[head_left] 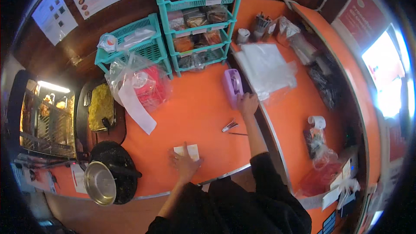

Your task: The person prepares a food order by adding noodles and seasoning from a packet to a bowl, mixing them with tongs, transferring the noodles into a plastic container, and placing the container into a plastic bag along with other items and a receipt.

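My left hand [186, 163] lies with its fingers spread on a small pale piece of paper [193, 151] near the counter's front edge. Further off and to the right, my right hand [248, 104] touches the near end of a purple tape dispenser [229, 87] that holds a roll. The fingers of that hand are curled, and whatever is between them is too small to see. Nearer to me than the dispenser lie a small metal stapler-like tool [230, 125] and a thin dark pen-like stick [238, 134].
A clear bag with red packets [149, 87] and a long paper slip [138, 112] lie left, beside a tray of yellow food [102, 106]. A dark pan [125, 173] and metal pot [100, 183] stand front left. Behind rises a teal rack [197, 30]; plastic bags [268, 67] lie right.
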{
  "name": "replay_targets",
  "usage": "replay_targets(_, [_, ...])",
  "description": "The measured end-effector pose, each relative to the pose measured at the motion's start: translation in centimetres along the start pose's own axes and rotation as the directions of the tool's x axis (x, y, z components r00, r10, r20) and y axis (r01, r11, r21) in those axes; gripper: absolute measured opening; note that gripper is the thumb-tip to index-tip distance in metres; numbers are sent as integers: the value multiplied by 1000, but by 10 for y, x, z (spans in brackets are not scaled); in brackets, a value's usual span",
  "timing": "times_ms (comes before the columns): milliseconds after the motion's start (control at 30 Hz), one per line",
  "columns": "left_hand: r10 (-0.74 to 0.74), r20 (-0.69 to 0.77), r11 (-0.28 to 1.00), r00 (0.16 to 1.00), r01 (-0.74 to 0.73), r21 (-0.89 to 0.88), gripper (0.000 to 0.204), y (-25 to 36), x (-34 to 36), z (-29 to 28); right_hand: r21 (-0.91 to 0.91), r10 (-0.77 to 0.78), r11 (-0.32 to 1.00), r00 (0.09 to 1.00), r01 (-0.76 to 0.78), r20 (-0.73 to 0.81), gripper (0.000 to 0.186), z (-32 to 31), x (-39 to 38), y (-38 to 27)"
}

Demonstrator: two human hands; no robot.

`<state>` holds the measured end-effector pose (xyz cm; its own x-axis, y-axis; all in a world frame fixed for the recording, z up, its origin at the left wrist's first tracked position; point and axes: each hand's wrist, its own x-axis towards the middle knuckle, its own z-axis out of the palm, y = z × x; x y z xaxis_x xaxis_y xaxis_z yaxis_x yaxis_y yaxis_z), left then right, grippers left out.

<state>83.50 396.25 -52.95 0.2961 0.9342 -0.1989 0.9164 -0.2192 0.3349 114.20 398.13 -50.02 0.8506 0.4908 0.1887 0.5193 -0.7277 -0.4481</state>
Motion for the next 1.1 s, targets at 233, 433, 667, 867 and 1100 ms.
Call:
replay_targets(233, [-279, -3, 957, 960, 278, 88, 84, 27, 30, 23, 769, -80, 619, 962, -156, 260, 30, 58, 36, 76])
replay_targets(433, [-87, -198, 985, 976, 114, 130, 81, 16, 28, 31, 503, -74, 862, 969, -57, 236, 23, 50, -3, 75])
replay_targets(667, [274, -107, 960, 956, -267, 80, 87, 36, 20, -23, 637, -334, 769, 888, 61, 317, 21, 80, -2, 134])
replay_targets(867, [522, -169, 826, 836, -545, -144, 97, 48, -3, -71, 845, -885, 451, -23, -288, 465, 27, -6, -74, -27])
replay_targets(1100, [487, -370, 788, 791, -580, -204, 96, 41, -22, -104, 751, -804, 509, 81, -419, 590, 23, 37, -149, -39])
